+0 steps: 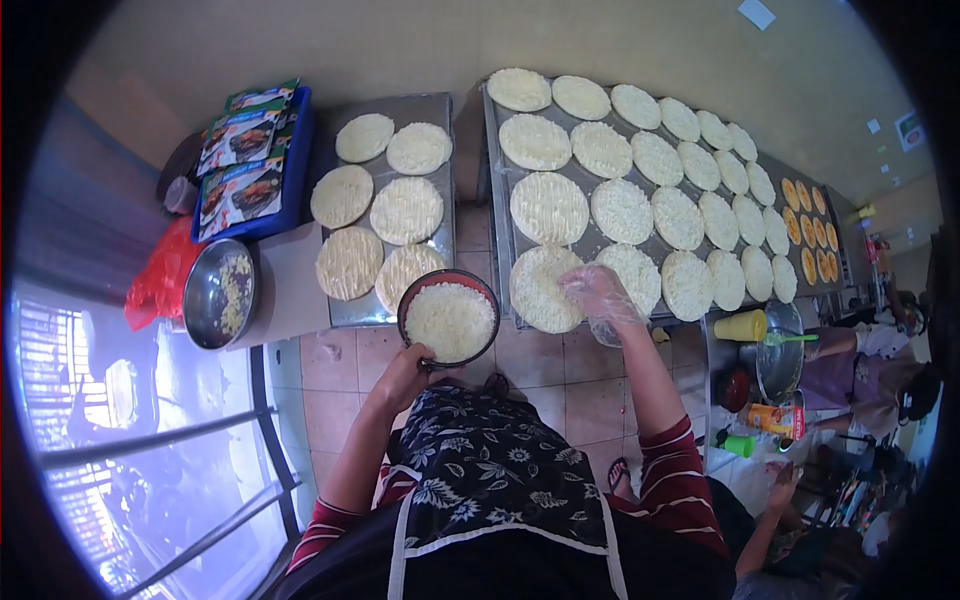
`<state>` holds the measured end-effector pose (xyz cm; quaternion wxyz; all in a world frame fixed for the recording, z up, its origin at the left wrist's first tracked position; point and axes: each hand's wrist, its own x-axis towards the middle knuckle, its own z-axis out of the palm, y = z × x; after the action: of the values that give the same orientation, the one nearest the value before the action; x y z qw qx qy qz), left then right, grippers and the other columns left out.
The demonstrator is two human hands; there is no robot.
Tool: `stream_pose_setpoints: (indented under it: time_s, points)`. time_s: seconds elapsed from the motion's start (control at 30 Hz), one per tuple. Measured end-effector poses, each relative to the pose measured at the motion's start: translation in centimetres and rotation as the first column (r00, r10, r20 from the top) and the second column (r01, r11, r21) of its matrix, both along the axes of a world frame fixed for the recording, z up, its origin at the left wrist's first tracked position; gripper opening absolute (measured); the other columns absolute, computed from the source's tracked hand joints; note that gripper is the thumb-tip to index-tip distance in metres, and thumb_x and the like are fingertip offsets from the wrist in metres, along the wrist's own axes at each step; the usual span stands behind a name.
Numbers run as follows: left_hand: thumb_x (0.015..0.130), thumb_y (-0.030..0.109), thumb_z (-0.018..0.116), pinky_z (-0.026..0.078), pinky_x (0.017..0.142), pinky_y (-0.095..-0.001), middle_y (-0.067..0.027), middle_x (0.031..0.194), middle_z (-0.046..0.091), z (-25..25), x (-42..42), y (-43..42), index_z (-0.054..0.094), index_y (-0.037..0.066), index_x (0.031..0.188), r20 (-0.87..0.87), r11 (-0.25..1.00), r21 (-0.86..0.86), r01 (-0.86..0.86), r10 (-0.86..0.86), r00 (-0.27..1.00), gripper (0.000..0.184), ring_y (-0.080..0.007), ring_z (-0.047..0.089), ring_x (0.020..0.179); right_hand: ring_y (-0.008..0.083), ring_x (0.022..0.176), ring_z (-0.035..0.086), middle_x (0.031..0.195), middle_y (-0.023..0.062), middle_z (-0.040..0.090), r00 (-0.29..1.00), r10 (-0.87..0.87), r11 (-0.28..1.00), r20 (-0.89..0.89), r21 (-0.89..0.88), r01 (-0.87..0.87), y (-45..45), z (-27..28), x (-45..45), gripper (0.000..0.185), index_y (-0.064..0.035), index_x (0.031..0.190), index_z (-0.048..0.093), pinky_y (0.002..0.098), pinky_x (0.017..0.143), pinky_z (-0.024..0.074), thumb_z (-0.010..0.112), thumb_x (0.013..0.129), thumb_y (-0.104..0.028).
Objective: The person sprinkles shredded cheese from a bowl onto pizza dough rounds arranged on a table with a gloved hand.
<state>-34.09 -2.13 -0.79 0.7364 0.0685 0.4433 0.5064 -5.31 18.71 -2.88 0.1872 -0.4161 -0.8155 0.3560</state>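
My left hand [403, 377] grips the rim of a dark bowl [402, 318] with a reddish inside edge. White, grated shreds [452, 322] that look like cheese fill it. My right hand [597, 292] wears a clear plastic glove, its fingers bunched low over the right edge of a round flat base [545, 288] strewn with the same shreds. Whatever those fingers may hold is hidden. Just behind it, another round base [549, 208] carries pale piped lines of spread. Further right, a shred-covered base [630, 275] lies partly behind the gloved hand.
Several rounds cover the large tray [500, 165]; a smaller tray [385, 316] at left holds more. A metal bowl [207, 325], blue crate [303, 150] and red bag [160, 275] stand left. At right are orange-topped rounds [807, 232], a yellow cup [740, 326] and other people [870, 375].
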Motion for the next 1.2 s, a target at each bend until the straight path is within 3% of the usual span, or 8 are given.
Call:
stream_pose_setpoints:
  time_s: [0.13, 0.23, 0.43, 0.57, 0.63, 0.97, 1.03, 1.2]
  points:
    - [0.081, 0.004, 0.037, 0.044, 0.098, -0.0438, -0.0251, 0.126, 0.043, -1.0, -2.1, 2.3, 0.023, -0.013, 0.129, 0.015, 0.998, -0.003, 0.061, -0.061, 0.998, 0.053, -0.0380, 0.052, 0.110, 0.0172, 0.070, 0.062, 0.081, 0.0076, 0.067, 0.945, -0.318, 0.884, 0.079, -0.336, 0.326, 1.1, 0.5, 0.7, 0.017, -0.0058, 0.090, 0.068, 0.0288, 0.066, 0.0494, 0.064, 0.075, -0.012]
    - [0.081, 0.005, 0.037, 0.044, 0.098, -0.0412, -0.0238, 0.126, 0.044, -0.7, -3.8, 4.4, 0.023, -0.010, 0.131, 0.012, 0.991, -0.004, 0.133, -0.133, 0.991, 0.054, -0.0373, 0.054, 0.108, 0.0165, 0.070, 0.062, 0.082, 0.0072, 0.067, 0.893, -0.449, 0.827, 0.038, -0.361, 0.431, 1.8, 1.6, 0.3, 0.017, -0.0040, 0.088, 0.069, 0.0285, 0.066, 0.0495, 0.064, 0.074, -0.012]
    - [0.079, 0.005, 0.041, 0.042, 0.098, -0.0466, -0.0196, 0.131, 0.040, -0.3, -6.7, 7.8, 0.021, 0.000, 0.136, -0.066, 0.968, 0.004, 0.252, -0.251, 0.966, 0.060, -0.0348, 0.049, 0.115, 0.0181, 0.073, 0.063, 0.080, 0.0093, 0.066, 0.955, -0.295, 0.947, 0.003, -0.135, 0.293, 2.9, 1.1, -1.2, 0.020, -0.0006, 0.088, 0.068, 0.0312, 0.066, 0.0491, 0.063, 0.075, -0.015]
    - [0.079, 0.002, 0.040, 0.049, 0.092, -0.0466, -0.0190, 0.134, 0.033, -0.9, -8.2, 9.7, 0.007, 0.006, 0.138, -0.023, 0.953, 0.026, 0.303, -0.302, 0.953, 0.068, -0.0359, 0.048, 0.115, 0.0199, 0.073, 0.063, 0.080, 0.0104, 0.066, 0.896, -0.438, 0.871, 0.075, -0.214, 0.443, 2.3, 2.1, -2.0, 0.020, -0.0021, 0.088, 0.068, 0.0315, 0.067, 0.0488, 0.063, 0.075, -0.016]
    - [0.079, 0.002, 0.039, 0.048, 0.093, -0.0466, -0.0189, 0.135, 0.031, -0.9, -8.8, 10.3, 0.007, 0.007, 0.138, -0.025, 0.945, 0.012, 0.327, -0.327, 0.945, 0.068, -0.0358, 0.046, 0.116, 0.0186, 0.069, 0.061, 0.076, 0.0097, 0.066, 0.873, -0.459, 0.886, 0.166, 0.008, 0.464, 1.6, 2.5, -2.2, 0.017, -0.0027, 0.084, 0.069, 0.0302, 0.064, 0.0483, 0.064, 0.074, -0.016]
    - [0.079, 0.000, 0.037, 0.047, 0.094, -0.0475, -0.0198, 0.136, 0.029, -1.3, -10.0, 12.5, 0.007, 0.003, 0.137, 0.064, 0.906, 0.029, 0.423, -0.424, 0.903, 0.065, -0.0363, 0.044, 0.118, 0.0201, 0.063, 0.058, 0.071, 0.0119, 0.063, 0.804, -0.589, 0.808, -0.080, -0.077, 0.584, -1.4, -2.4, 0.8, 0.015, 0.0001, 0.081, 0.067, 0.0342, 0.060, 0.0464, 0.064, 0.074, -0.014]
    - [0.080, -0.001, 0.037, 0.047, 0.094, -0.0475, -0.0197, 0.136, 0.029, -1.3, -10.2, 12.8, 0.007, 0.002, 0.137, 0.093, 0.899, 0.021, 0.437, -0.437, 0.894, 0.065, -0.0361, 0.044, 0.119, 0.0191, 0.062, 0.058, 0.069, 0.0109, 0.062, 0.776, -0.577, 0.816, 0.255, 0.224, 0.533, -2.0, -1.2, 0.2, 0.011, -0.0006, 0.080, 0.067, 0.0332, 0.058, 0.0462, 0.062, 0.074, -0.009]
    - [0.079, -0.002, 0.038, 0.047, 0.094, -0.0477, -0.0198, 0.136, 0.030, -1.4, -10.5, 13.4, 0.007, 0.003, 0.138, 0.088, 0.899, 0.039, 0.435, -0.437, 0.895, 0.067, -0.0355, 0.044, 0.119, 0.0218, 0.065, 0.059, 0.070, 0.0122, 0.062, 0.718, -0.686, 0.714, 0.120, -0.082, 0.696, -4.6, 0.5, -0.9, 0.012, -0.0010, 0.082, 0.066, 0.0332, 0.060, 0.0467, 0.060, 0.075, -0.009]
